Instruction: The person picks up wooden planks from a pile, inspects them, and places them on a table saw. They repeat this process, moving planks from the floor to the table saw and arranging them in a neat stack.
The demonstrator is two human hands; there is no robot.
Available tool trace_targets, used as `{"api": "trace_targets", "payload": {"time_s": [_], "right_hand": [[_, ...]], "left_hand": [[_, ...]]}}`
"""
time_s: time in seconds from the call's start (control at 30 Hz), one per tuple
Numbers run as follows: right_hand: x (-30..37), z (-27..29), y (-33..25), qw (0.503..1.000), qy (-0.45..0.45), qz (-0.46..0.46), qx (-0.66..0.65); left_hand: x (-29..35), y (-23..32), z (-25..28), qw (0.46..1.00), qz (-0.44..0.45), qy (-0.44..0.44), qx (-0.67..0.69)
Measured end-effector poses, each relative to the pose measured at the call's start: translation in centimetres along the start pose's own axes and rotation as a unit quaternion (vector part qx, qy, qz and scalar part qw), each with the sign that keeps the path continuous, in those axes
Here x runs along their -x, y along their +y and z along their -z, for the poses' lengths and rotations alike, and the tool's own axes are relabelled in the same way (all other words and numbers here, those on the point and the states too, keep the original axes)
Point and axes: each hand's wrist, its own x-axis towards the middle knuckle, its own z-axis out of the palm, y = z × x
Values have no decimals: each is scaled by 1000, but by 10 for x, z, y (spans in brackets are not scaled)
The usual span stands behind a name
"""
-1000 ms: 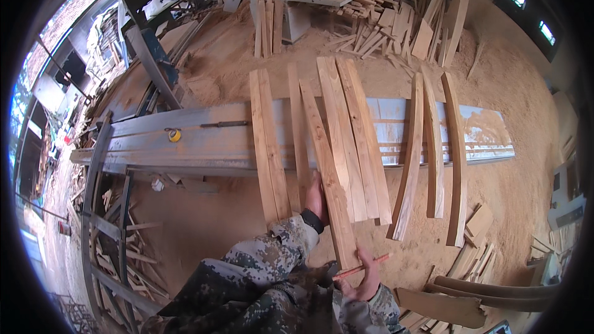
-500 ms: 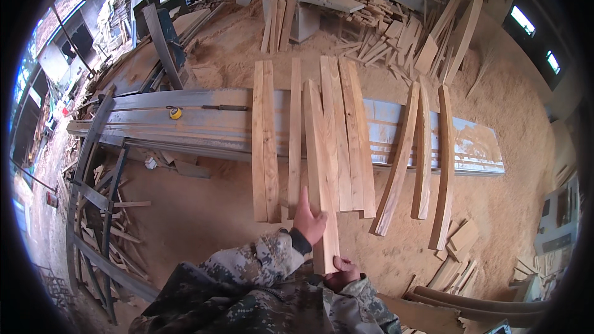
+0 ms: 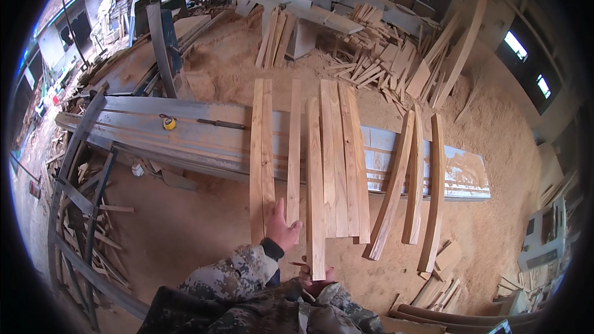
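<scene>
Several long pale wooden planks [image 3: 339,161] lie side by side across a grey metal bench [image 3: 185,130], their near ends jutting toward me. My right hand [image 3: 317,279] grips the near end of one narrow plank [image 3: 314,185], which reaches closer to me than the others. My left hand [image 3: 283,230] lies flat with fingers apart between a wide plank [image 3: 260,161] and a thin strip [image 3: 293,148], touching their near ends. Both camouflage sleeves come in from the bottom edge.
Three curved wooden pieces [image 3: 413,185] lean against the bench at the right. A yellow tape measure [image 3: 168,124] sits on the bench's left part. Offcut piles [image 3: 383,65] and a machine table [image 3: 309,12] stand behind; a metal frame [image 3: 80,210] stands left; the floor is sawdust.
The narrow plank has swung from a slant to lie straight beside the others. My left hand shifted to its left; my right hand now holds its near end.
</scene>
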Motion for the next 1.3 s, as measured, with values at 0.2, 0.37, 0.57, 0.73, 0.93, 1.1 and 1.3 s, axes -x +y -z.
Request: {"api": "trace_targets", "payload": {"time_s": [0.2, 0.37, 0.57, 0.73, 0.93, 1.1, 1.3], "right_hand": [[-24, 18, 11, 984, -168, 10, -56], [-36, 23, 24, 982, -178, -12, -55], [-36, 15, 18, 981, -187, -11, -39], [-43, 10, -3, 993, 4, 63, 98], [-74, -10, -16, 983, 138, 81, 89], [-79, -12, -21, 946, 123, 128, 272], [-37, 5, -29, 965, 63, 223, 124]], "left_hand": [[-4, 15, -10, 998, -67, 2, -15], [6, 9, -11, 999, -37, -7, -7], [-26, -6, -23, 997, 64, -43, -8], [-54, -5, -35, 986, 153, -46, 44], [-51, 9, -40, 983, 119, -85, -114], [-54, 15, -37, 980, 118, -68, -146], [-45, 21, -27, 973, 41, -41, -225]]}}
